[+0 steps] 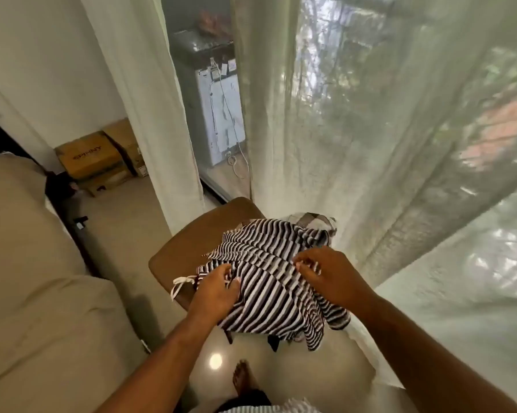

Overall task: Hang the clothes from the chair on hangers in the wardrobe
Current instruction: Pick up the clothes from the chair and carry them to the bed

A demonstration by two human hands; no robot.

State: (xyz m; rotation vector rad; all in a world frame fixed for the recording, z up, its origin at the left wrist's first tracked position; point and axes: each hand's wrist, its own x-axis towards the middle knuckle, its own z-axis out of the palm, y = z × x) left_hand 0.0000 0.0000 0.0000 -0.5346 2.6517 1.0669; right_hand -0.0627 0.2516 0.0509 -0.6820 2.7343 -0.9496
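Observation:
A black-and-white striped garment (269, 281) lies bunched on the brown seat of the chair (185, 248), its lower part hanging over the front edge. A white drawstring (181, 284) trails from its left side. My left hand (217, 289) grips the garment's left edge with curled fingers. My right hand (325, 271) pinches the fabric at its right side. A grey checked cloth (313, 220) peeks out behind the striped one at the back of the seat. No hanger or wardrobe is in view.
A beige sofa (36, 278) fills the left side. Sheer white curtains (355, 144) hang right behind the chair and to the right. Cardboard boxes (93, 158) sit on the floor at the back left. My bare foot (243, 378) stands on the glossy floor below the chair.

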